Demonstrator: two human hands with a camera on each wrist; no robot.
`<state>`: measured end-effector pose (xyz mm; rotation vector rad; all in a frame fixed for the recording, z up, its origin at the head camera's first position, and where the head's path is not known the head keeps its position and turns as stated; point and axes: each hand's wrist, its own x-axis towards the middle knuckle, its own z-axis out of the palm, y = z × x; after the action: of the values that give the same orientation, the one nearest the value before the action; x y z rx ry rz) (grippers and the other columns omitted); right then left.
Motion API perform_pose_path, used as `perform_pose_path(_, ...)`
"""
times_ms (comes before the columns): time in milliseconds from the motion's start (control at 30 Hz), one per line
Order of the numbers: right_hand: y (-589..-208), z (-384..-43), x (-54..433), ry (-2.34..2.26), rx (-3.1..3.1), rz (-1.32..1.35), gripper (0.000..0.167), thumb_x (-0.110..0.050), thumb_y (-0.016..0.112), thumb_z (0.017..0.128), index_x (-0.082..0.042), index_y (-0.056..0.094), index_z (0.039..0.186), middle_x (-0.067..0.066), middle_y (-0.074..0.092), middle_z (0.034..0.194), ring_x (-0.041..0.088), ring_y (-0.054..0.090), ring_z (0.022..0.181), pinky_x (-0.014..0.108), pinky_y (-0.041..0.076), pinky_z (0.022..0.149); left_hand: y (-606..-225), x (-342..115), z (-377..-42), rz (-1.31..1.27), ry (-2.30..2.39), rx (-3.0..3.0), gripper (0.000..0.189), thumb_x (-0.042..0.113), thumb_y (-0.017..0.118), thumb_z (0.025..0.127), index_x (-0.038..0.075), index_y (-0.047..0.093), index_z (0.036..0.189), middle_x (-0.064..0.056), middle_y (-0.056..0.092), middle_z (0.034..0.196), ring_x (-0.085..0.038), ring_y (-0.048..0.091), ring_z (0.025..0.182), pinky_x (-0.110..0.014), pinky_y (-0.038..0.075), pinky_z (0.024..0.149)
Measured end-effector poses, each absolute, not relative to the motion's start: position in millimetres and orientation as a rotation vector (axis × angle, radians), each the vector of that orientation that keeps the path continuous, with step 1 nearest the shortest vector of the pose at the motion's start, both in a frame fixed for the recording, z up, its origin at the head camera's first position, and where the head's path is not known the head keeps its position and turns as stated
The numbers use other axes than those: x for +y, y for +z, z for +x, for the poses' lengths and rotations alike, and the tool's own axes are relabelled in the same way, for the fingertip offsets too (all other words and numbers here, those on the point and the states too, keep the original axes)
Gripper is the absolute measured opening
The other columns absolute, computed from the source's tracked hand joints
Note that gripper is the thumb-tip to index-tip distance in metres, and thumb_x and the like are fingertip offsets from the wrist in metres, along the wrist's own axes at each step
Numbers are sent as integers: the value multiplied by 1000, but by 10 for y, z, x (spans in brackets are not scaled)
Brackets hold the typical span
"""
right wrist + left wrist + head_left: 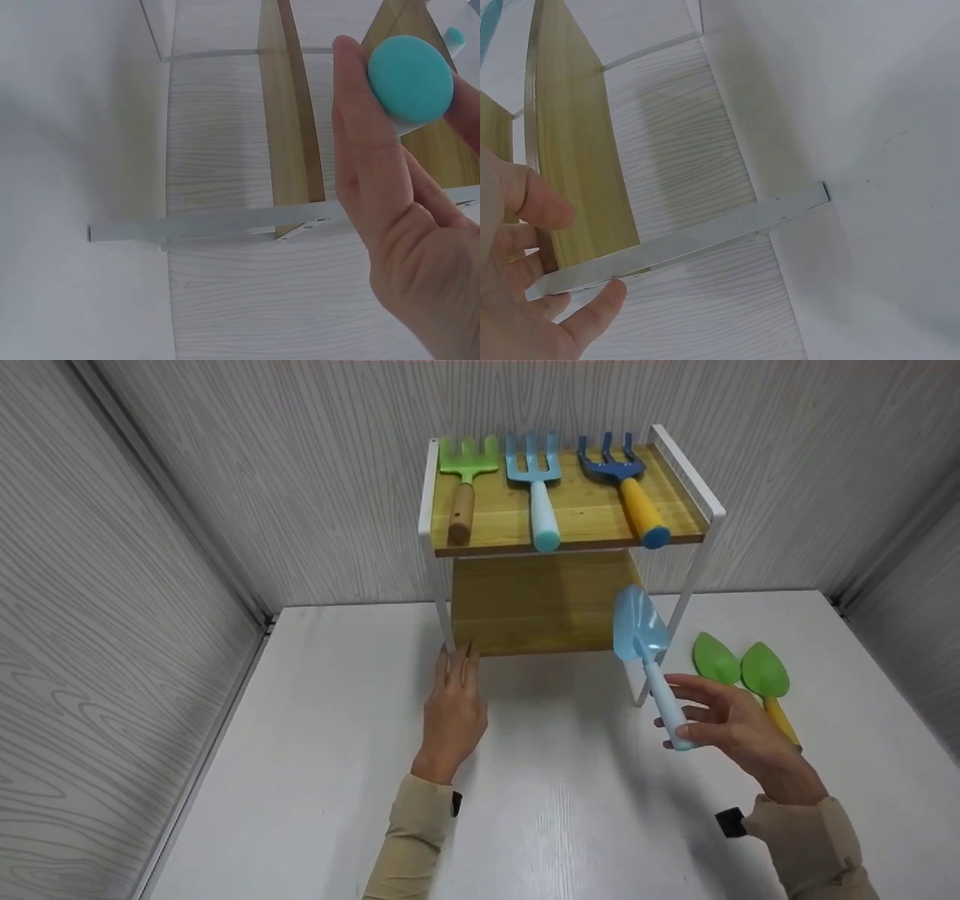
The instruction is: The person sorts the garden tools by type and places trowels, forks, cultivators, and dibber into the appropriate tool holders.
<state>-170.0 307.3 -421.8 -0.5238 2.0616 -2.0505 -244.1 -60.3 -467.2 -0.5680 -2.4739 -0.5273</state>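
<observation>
My right hand [731, 727] pinches the light blue handle of a small garden trowel [639, 626] between thumb and fingers. Its blade points up and away, in front of the right side of a two-tier shelf [570, 656]. Seen from the right wrist, the turquoise handle end [410, 79] faces the camera. At the shelf's front left corner, my left hand [455, 716] touches the lower board and leg with outstretched fingers. In the left wrist view its fingers [596, 315] lie on both sides of the white leg [697, 236], with the thumb near the board's edge.
On the top board lie a green hand fork [465, 472], a light blue fork [534, 472] and a dark blue fork [615, 469] with a yellow handle. Two green leaf-shaped trowels [765, 669] lie right of the shelf on the white table [337, 720]. Wood-grain panels [337, 495] stand around.
</observation>
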Motion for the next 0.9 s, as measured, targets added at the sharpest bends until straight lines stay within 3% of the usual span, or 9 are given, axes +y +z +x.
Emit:
perform_pose_path(233, -4179, -1807, 2925, -2057, 2036, -486, 60, 13, 60, 92, 8, 41, 148, 4, 61, 129, 26, 70, 105, 44, 59, 82, -4695, -608, -2442, -582, -473, -2476, 61, -5, 66, 88, -8, 45, 146, -25, 47, 143, -46, 38, 137, -37, 60, 80)
perform_pose_path(567, -4105, -2001, 2736, -2055, 1992, -470, 57, 10, 62, 93, 3, 46, 147, 8, 59, 128, 26, 70, 103, 43, 59, 83, -4694, -617, -2427, -571, -531, -2477, 61, -6, 64, 90, -9, 42, 147, -25, 45, 145, -48, 37, 137, -42, 60, 81)
perform_pose_path(900, -4077, -2152, 2571, -1980, 2015, -407, 60, 6, 62, 92, 11, 40, 147, 17, 53, 131, 28, 68, 104, 44, 59, 83, -4675, -612, -2428, -572, -567, -2490, 66, -7, 67, 88, -8, 41, 149, -24, 42, 149, -46, 35, 139, -42, 59, 81)
